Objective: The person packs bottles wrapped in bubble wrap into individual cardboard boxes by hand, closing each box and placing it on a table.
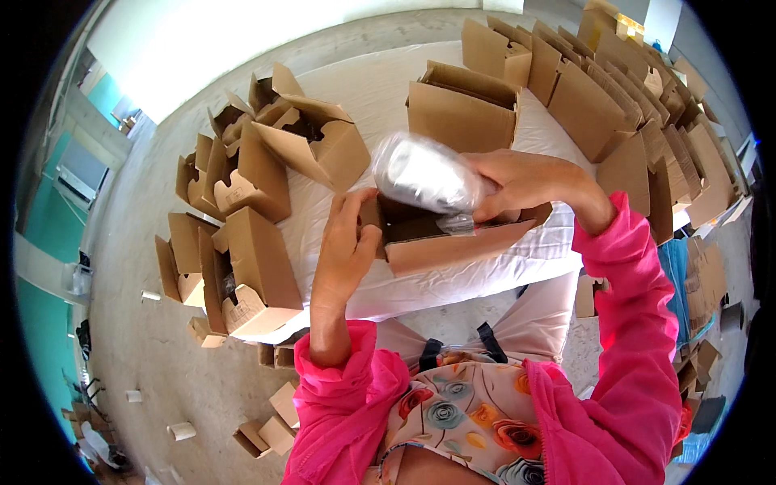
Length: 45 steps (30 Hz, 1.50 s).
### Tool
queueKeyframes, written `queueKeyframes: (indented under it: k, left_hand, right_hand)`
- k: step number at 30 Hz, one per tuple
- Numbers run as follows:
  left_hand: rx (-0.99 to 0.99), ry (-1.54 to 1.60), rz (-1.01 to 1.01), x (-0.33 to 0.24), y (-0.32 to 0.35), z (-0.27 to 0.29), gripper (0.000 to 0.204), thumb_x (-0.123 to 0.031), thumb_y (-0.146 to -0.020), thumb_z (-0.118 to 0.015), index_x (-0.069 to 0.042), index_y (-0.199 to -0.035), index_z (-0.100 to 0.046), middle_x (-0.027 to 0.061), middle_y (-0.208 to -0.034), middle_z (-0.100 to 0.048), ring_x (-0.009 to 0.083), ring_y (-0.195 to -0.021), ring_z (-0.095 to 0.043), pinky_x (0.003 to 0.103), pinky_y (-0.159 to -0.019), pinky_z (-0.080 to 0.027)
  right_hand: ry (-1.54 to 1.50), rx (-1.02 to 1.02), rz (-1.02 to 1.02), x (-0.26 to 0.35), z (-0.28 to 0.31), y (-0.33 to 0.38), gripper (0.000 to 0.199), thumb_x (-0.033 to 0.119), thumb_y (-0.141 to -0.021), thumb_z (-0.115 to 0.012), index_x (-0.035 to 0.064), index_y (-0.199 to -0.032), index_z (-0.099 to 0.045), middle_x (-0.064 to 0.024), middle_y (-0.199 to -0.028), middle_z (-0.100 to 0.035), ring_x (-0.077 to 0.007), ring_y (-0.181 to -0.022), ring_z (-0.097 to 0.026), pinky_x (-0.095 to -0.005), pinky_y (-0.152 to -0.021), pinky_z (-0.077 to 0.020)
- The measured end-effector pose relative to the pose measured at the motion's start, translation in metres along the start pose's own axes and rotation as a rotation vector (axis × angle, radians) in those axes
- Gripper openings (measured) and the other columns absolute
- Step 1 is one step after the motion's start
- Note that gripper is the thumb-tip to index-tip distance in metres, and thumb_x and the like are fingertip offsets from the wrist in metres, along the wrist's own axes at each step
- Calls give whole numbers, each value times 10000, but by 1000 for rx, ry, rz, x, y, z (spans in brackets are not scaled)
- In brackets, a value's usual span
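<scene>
My right hand grips one end of a smooth white, rounded item in a clear plastic bag; its exact kind is hidden by wrap and glare. The bagged item is tilted above an open brown cardboard box, which lies near the table's front edge. A loose corner of the plastic hangs over the box's near wall. At the box's left end, my left hand has its fingers curled against the cardboard, holding that end. Inside the box it is dark, and the wrapped item covers part of the opening.
Several open boxes with dark contents line the table's left side. Another box stands just beyond the one at my hands. Rows of flattish cartons crowd the right. White cloth covers the table. Small boxes lie on the floor.
</scene>
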<state>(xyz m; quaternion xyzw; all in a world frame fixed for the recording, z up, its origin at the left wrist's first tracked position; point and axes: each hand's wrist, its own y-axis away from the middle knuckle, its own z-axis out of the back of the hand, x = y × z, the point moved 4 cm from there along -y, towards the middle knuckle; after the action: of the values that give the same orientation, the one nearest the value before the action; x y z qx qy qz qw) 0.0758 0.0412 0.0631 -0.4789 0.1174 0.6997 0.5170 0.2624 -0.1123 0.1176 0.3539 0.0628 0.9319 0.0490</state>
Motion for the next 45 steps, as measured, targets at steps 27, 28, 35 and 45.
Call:
queueKeyframes:
  k: [27, 28, 35, 45]
  left_hand:
    - [-231, 171, -331, -9, 41, -33, 248, -176, -970, -499, 20, -1089, -591, 150, -1119, -607, 227, -1055, -548, 344, -944, -415]
    - [-215, 176, -353, -8, 40, -35, 229, -141, -946, -542, 28, -1088, -603, 166, -1111, -610, 242, -1051, -555, 336, -950, -405]
    - [-355, 267, -136, 4, 36, -39, 519, 5, -848, -612, 4, -1334, -428, 118, -1208, -486, 169, -936, -551, 282, -845, -432]
    - [-253, 144, -96, -2, 17, -31, 485, 34, -773, -610, -77, -1242, -553, 47, -1058, -421, 95, -732, -407, 211, -653, -364]
  right_hand:
    - [-570, -1009, 271, -31, -71, 82, 371, 277, -902, -626, -26, -1111, -583, -154, -1061, -634, -290, -1027, -603, -363, -915, -452]
    - [-349, -975, 271, -28, -74, 80, 380, 270, -889, -645, -20, -1125, -582, -149, -1071, -632, -288, -1024, -607, -357, -909, -456]
    - [-303, -1001, 47, -41, -71, 66, 493, 131, -830, -701, 4, -1267, -511, -81, -851, -613, -179, -849, -585, -304, -804, -458]
    - [-314, -863, 38, -46, -50, 54, 416, 14, -771, -721, 58, -1165, -596, 4, -705, -489, -115, -692, -478, -255, -692, -427]
